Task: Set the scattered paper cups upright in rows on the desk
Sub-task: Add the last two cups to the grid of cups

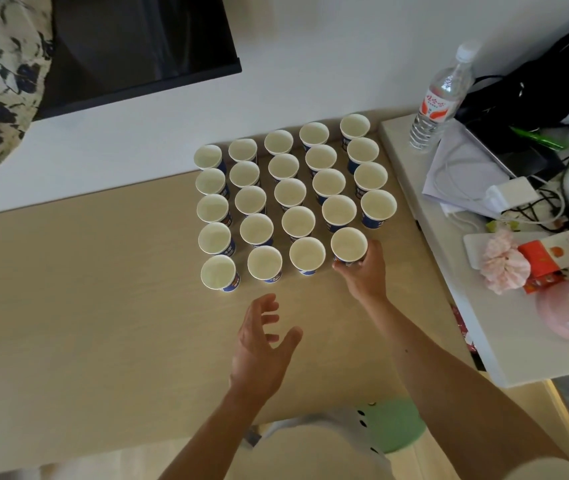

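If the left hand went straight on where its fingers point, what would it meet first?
Likely the near-row cup second from left; the left hand points at it, nothing between, though its height is unclear.

1. A plastic water bottle stands upright on the white side table, beside a black bag.
2. A face mask, a pink scrunchie and a red box lie there too.
3. A dark screen is at the upper left and a green stool at the bottom.
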`<move>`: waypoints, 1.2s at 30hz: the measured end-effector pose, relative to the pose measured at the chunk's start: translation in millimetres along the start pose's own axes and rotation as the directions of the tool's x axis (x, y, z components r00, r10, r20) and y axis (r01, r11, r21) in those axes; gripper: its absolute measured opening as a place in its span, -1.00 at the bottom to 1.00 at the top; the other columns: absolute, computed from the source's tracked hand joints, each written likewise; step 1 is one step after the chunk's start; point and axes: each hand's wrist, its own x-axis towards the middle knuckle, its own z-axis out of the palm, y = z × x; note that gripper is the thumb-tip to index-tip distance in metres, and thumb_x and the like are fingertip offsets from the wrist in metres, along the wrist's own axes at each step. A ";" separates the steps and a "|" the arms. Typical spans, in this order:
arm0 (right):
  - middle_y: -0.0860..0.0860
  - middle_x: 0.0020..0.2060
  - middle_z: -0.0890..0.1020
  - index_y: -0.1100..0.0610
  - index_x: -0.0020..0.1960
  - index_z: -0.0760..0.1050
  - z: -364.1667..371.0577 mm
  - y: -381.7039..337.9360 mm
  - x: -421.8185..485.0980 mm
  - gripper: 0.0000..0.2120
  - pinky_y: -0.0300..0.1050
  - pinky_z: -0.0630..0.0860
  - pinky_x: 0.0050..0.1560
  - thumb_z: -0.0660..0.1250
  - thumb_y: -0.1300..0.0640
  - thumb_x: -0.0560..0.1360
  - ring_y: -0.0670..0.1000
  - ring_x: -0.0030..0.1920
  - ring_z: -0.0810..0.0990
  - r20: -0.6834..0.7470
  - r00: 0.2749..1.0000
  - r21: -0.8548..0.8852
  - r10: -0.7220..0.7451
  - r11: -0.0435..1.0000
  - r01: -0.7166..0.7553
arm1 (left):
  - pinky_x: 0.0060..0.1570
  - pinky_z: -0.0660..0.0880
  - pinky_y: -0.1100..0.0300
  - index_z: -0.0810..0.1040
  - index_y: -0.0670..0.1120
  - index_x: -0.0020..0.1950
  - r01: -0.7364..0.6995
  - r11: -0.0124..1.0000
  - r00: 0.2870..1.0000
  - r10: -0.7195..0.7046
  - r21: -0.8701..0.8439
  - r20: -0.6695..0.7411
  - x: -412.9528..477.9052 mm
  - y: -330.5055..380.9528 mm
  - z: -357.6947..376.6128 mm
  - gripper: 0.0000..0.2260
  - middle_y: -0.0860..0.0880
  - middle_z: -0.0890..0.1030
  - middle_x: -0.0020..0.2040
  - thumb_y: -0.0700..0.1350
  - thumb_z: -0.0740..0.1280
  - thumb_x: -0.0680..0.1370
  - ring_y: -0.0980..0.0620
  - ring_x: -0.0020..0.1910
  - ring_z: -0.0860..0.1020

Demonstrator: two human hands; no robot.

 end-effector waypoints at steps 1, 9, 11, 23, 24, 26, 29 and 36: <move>0.08 0.08 0.54 0.10 0.15 0.44 0.3 -0.2 0.6 -0.42 0.15 0.57 0.10 0.63 0.21 0.22 0.13 0.08 0.58 0.004 1.000 0.002 0.004 1.000 -0.004 | -0.07 0.58 0.27 0.43 0.01 0.29 0.004 1.000 1.000 -0.004 0.002 0.000 -0.6 -1.2 -0.1 -0.52 0.12 0.55 0.17 -0.14 0.52 0.44 0.19 0.11 0.55; 0.02 0.17 0.48 0.09 0.29 0.44 -5.7 2.0 -2.7 -0.33 0.07 0.56 0.18 0.62 0.23 0.25 0.05 0.14 0.55 0.039 0.999 0.014 0.008 1.000 -0.009 | -0.15 0.52 0.42 0.44 -0.02 0.30 0.053 0.998 0.998 -0.054 -0.034 -0.012 -4.4 -12.8 -4.0 -0.55 0.09 0.56 0.16 -0.16 0.49 0.46 0.18 0.10 0.56; 0.00 0.20 0.46 0.10 0.36 0.41 -10.7 6.0 -10.4 -0.28 -0.02 0.53 0.16 0.61 0.25 0.27 0.01 0.15 0.52 0.036 0.999 -0.014 0.026 1.000 -0.026 | -0.16 0.52 0.40 0.44 -0.01 0.29 0.068 0.997 0.997 -0.069 -0.047 -0.023 -4.8 -16.8 -7.0 -0.56 0.09 0.56 0.15 -0.16 0.49 0.47 0.16 0.10 0.57; 0.25 0.21 0.53 0.26 0.38 0.38 24.9 -27.5 -152.0 -0.43 0.01 0.45 0.05 0.43 0.47 0.43 0.25 0.22 0.53 -0.035 0.982 0.171 0.186 0.969 -0.178 | -0.20 0.50 0.44 0.49 -0.05 0.23 0.090 0.967 0.968 -0.141 -0.237 -0.207 -9.5 -46.6 -81.0 -0.64 -0.01 0.58 0.13 -0.19 0.48 0.48 0.03 0.06 0.60; 0.26 0.21 0.53 0.27 0.37 0.38 34.8 -36.0 -160.4 -0.45 0.00 0.44 0.05 0.42 0.49 0.43 0.26 0.23 0.53 0.000 0.984 0.185 0.179 0.967 -0.176 | -0.20 0.49 0.45 0.49 -0.06 0.24 0.087 0.965 0.965 -0.143 -0.248 -0.219 -12.1 -51.3 -87.8 -0.64 -0.02 0.58 0.13 -0.20 0.48 0.48 0.02 0.06 0.60; 0.26 0.21 0.54 0.30 0.36 0.39 56.8 -61.5 -175.1 -0.47 -0.02 0.44 0.06 0.41 0.49 0.43 0.25 0.22 0.53 0.079 0.988 0.191 0.136 0.970 -0.149 | -0.21 0.48 0.47 0.48 -0.06 0.25 0.080 0.960 0.954 -0.152 -0.269 -0.257 -17.7 -62.1 -107.1 -0.63 0.00 0.58 0.13 -0.19 0.47 0.49 0.03 0.06 0.60; 0.23 0.21 0.54 0.33 0.34 0.41 98.9 -111.4 -204.6 -0.50 -0.12 0.49 0.09 0.41 0.47 0.44 0.17 0.20 0.55 0.236 0.972 0.161 0.010 0.986 -0.050 | -0.22 0.49 0.46 0.47 -0.03 0.26 0.057 0.949 0.924 -0.168 -0.311 -0.344 -36.3 -87.7 -156.5 -0.63 0.05 0.58 0.13 -0.17 0.47 0.49 0.10 0.05 0.60; 0.15 0.21 0.57 0.26 0.35 0.44 212.1 -219.0 -306.7 -0.54 -0.52 0.45 -0.12 0.43 0.39 0.48 0.08 0.20 0.55 0.514 0.829 0.213 -0.222 0.969 0.128 | -0.12 0.56 0.31 0.46 0.00 0.29 -0.025 0.920 0.804 -0.214 -0.391 -0.555 -102.3 -159.6 -283.2 -0.63 0.07 0.56 0.16 -0.12 0.44 0.52 0.13 0.09 0.58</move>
